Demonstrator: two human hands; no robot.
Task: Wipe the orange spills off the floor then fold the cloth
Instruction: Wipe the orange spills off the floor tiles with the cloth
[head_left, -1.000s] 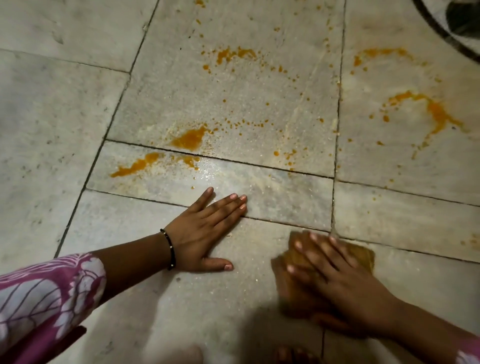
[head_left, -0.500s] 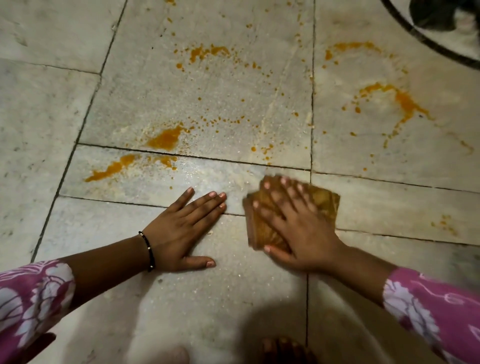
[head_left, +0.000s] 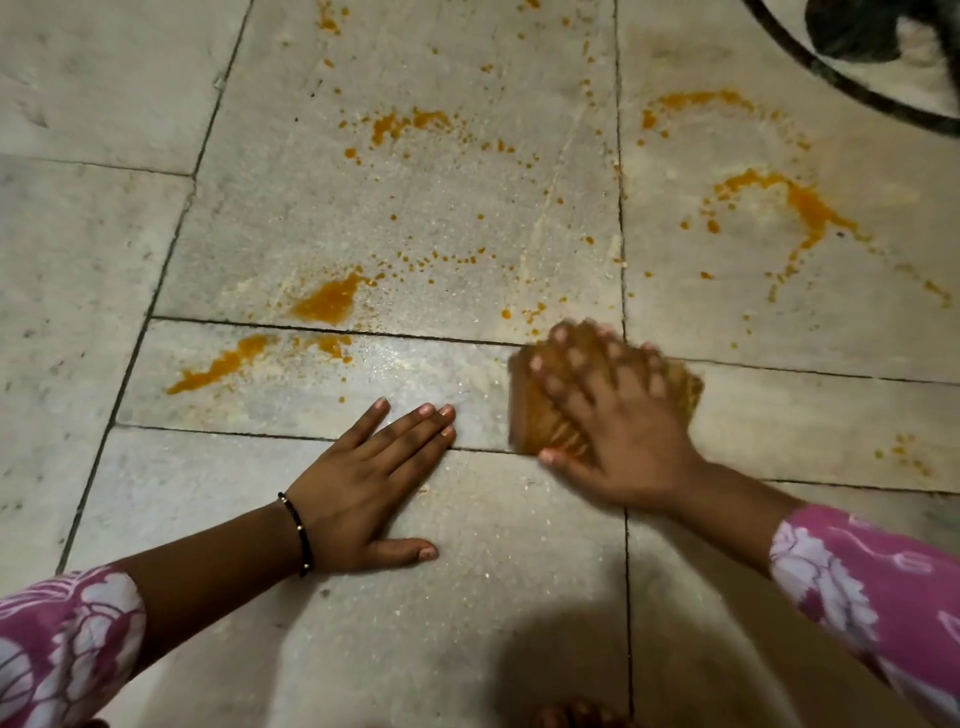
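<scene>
On the pale stone-tiled floor (head_left: 467, 597), your right hand (head_left: 618, 431) presses spread fingers on the folded, orange-stained brown cloth (head_left: 540, 415) while your left hand (head_left: 363, 488) lies flat, so the soiled cloth may smear the orange spills (head_left: 327, 301) wider.

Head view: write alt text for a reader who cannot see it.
A person's right hand presses a brown cloth flat onto a pale tiled floor, while the left hand rests open beside it. Orange spills and scattered drops remain on the tiles beyond both hands. Pink patterned sleeves frame the bottom corners.
</scene>
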